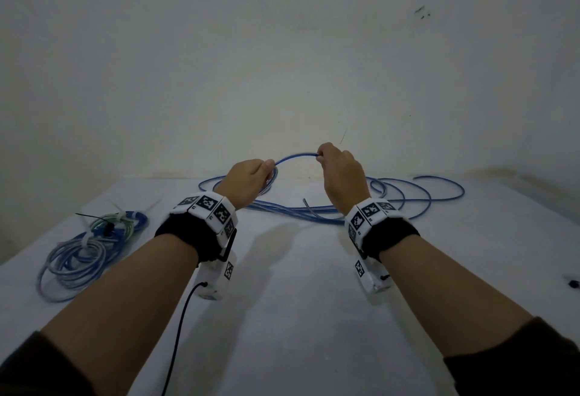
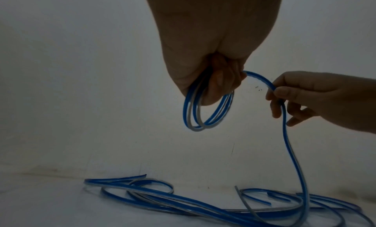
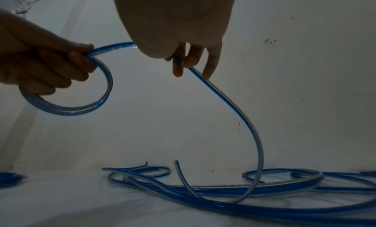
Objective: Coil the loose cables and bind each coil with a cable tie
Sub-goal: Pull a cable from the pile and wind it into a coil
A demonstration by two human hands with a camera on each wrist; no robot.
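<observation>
Bare white counter [image 1: 298, 317] lies open near and centre between the forearms; loose blue-and-clear cable [image 1: 408, 194] sprawls across the far right; tied blue, grey and green cable coils [image 1: 91, 245] crowd the left edge; a pale wall [image 1: 282, 66] closes the far side.

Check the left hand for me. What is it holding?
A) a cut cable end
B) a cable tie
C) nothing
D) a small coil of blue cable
D: the left hand grips a small coil of blue cable, and the right hand pinches the strand leading from it.
</observation>
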